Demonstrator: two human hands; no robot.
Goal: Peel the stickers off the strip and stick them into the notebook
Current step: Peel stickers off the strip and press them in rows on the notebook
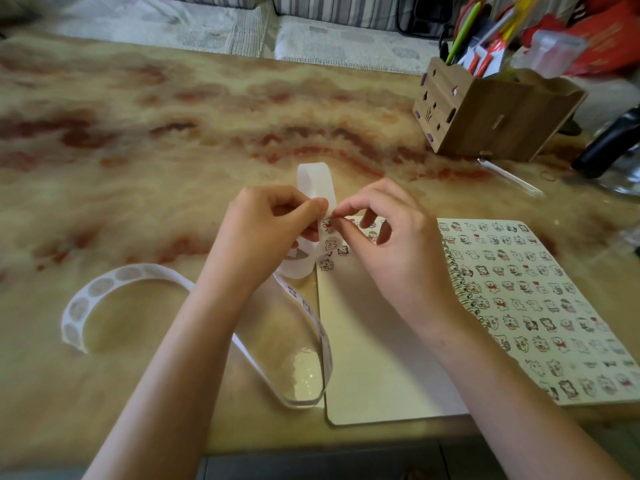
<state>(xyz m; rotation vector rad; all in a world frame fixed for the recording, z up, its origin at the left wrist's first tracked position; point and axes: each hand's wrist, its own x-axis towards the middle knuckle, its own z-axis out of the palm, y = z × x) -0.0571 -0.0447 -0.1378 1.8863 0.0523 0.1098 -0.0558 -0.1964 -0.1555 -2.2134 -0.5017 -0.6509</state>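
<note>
Right hand [391,244]: thumb and forefinger pinch the edge of a sticker [327,224], other fingers loosely curled. Left hand [266,230]: grips the strip [315,180] just behind that sticker, thumb on top. We judge the peel goes best slow, bending the backing away so the sticker lifts whole. The strip trails in loops over the worktop [173,133], beside the left edge of the open notebook [374,358]. We count a few stickers near the page's top-left corner.
</note>
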